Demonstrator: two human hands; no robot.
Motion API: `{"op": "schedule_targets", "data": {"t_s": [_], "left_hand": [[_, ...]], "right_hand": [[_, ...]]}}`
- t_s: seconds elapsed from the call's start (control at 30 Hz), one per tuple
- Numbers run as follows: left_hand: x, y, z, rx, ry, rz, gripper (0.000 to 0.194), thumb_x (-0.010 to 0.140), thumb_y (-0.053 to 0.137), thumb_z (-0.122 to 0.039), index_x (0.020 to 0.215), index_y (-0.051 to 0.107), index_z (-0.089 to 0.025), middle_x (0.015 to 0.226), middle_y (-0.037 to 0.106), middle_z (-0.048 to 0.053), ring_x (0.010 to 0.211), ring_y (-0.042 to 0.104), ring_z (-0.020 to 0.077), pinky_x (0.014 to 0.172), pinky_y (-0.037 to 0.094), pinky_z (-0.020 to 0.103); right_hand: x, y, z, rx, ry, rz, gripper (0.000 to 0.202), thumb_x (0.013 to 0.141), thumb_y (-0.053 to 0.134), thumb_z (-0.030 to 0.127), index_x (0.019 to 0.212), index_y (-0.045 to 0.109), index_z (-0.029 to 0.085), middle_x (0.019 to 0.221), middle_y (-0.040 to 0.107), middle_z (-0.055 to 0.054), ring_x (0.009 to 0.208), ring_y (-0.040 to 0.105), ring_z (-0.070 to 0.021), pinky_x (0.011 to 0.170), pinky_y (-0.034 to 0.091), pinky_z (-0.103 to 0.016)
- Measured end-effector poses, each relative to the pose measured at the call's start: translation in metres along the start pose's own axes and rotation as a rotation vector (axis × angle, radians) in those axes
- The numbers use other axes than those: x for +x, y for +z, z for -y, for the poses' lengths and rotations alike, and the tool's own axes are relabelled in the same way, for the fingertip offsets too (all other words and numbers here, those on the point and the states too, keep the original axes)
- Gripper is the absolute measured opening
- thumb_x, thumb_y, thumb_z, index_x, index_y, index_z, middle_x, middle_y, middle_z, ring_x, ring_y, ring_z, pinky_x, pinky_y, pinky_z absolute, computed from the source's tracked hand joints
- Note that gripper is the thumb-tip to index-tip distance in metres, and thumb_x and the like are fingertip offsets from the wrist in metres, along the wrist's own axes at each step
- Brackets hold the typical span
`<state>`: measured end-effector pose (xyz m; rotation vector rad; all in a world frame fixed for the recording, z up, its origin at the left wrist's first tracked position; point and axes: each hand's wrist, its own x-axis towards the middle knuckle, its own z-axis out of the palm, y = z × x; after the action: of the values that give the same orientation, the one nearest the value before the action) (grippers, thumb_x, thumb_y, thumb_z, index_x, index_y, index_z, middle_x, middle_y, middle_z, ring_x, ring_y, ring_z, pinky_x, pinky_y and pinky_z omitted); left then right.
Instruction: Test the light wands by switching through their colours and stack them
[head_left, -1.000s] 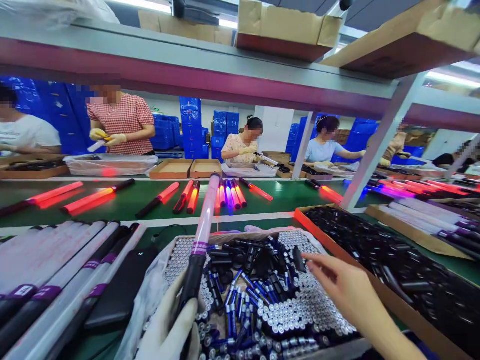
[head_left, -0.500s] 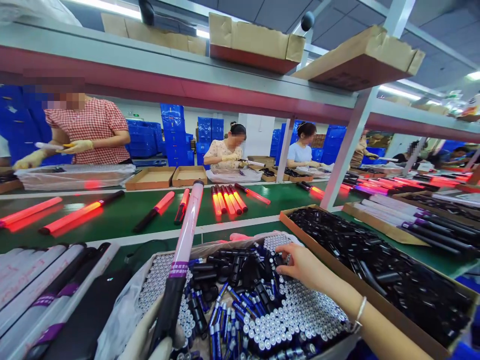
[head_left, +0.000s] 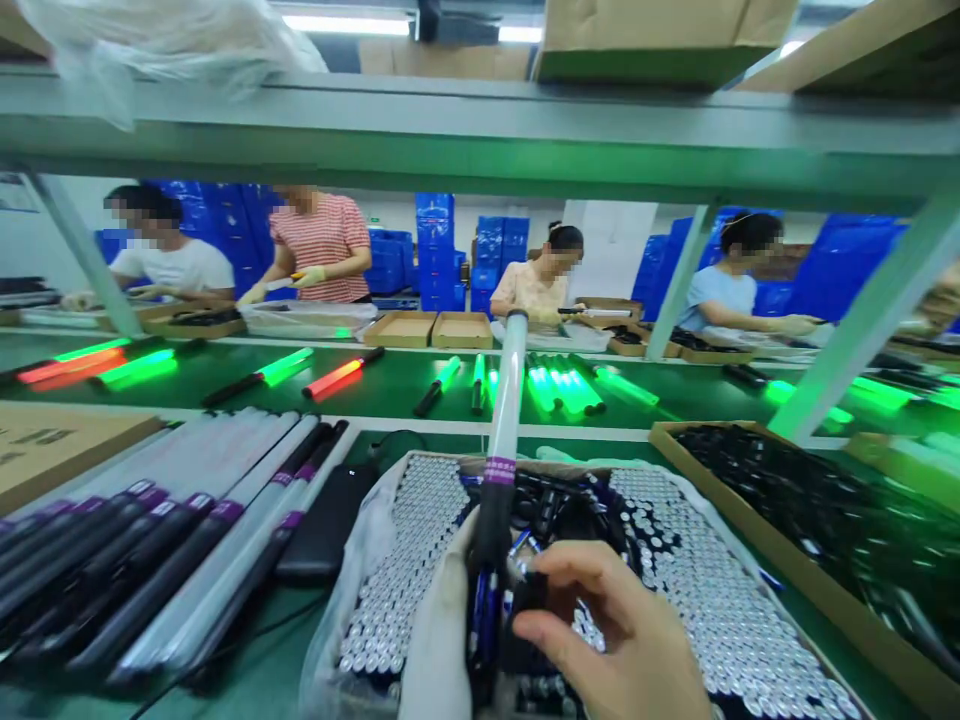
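My left hand (head_left: 439, 640), in a pale glove, is wrapped around the black handle of a light stick (head_left: 508, 390). The stick points away from me, its white tube unlit and a purple band at the joint. Blue batteries (head_left: 484, 612) show in the open side of the handle. My bare right hand (head_left: 619, 630) pinches a black plastic piece (head_left: 531, 600) between thumb and fingers, close against the handle's right side. Whether the piece touches the handle I cannot tell. Beneath both hands is a plastic-lined box of batteries (head_left: 720, 590), with black parts in its middle.
Unlit light sticks (head_left: 217, 500) lie in a row at left, beside a black flat device (head_left: 330, 525) with a cable. A carton of black parts (head_left: 795, 500) stands at right. Glowing sticks lie on the green belt (head_left: 390, 410); several people work beyond it. A shelf (head_left: 465, 130) crosses overhead.
My right hand has moved from the batteries at the box's right to the stick's handle, now with a black piece. My view has turned left. Most glowing sticks went from red to green.
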<state>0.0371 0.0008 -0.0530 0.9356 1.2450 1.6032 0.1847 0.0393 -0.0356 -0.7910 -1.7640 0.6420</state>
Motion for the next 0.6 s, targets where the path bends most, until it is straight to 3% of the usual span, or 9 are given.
{"op": "schedule_targets", "data": {"t_s": [0.1, 0.27, 0.4, 0.6], "left_hand": [[0.005, 0.005, 0.008, 0.018, 0.05, -0.02, 0.045, 0.093, 0.046, -0.05, 0.122, 0.058, -0.018, 0.122, 0.061, 0.01, 0.106, 0.061, 0.0192, 0.094, 0.05, 0.04], [0.006, 0.005, 0.007, 0.012, 0.121, -0.006, 0.054, 0.093, 0.039, -0.056, 0.128, 0.056, -0.019, 0.127, 0.06, 0.011, 0.112, 0.06, 0.021, 0.1, 0.046, 0.044], [0.0, 0.003, -0.001, 0.016, 0.199, -0.032, 0.047, 0.092, 0.046, -0.05, 0.128, 0.055, -0.02, 0.133, 0.054, 0.011, 0.118, 0.055, 0.0222, 0.103, 0.044, 0.045], [-0.003, 0.005, -0.005, 0.011, 0.222, -0.029, 0.043, 0.092, 0.049, -0.045, 0.127, 0.055, -0.02, 0.134, 0.053, 0.01, 0.119, 0.054, 0.0226, 0.102, 0.044, 0.045]], "right_hand": [[-0.005, 0.022, 0.007, -0.022, -0.085, -0.015, 0.017, 0.083, 0.071, 0.035, 0.095, 0.065, 0.025, 0.081, 0.07, 0.0, 0.059, 0.064, -0.0117, 0.058, 0.056, -0.017], [-0.006, 0.032, 0.007, -0.036, -0.106, -0.04, 0.019, 0.085, 0.069, 0.041, 0.095, 0.065, 0.026, 0.081, 0.07, 0.001, 0.059, 0.063, -0.0119, 0.058, 0.055, -0.019], [-0.005, 0.032, 0.008, 0.012, -0.15, -0.035, 0.017, 0.083, 0.071, 0.029, 0.098, 0.065, 0.025, 0.087, 0.063, -0.001, 0.06, 0.06, -0.0119, 0.054, 0.052, -0.021], [-0.004, 0.03, 0.009, -0.032, -0.098, -0.024, 0.036, 0.073, 0.075, 0.016, 0.105, 0.066, 0.03, 0.084, 0.058, 0.001, 0.065, 0.055, -0.013, 0.058, 0.05, -0.021]]}}
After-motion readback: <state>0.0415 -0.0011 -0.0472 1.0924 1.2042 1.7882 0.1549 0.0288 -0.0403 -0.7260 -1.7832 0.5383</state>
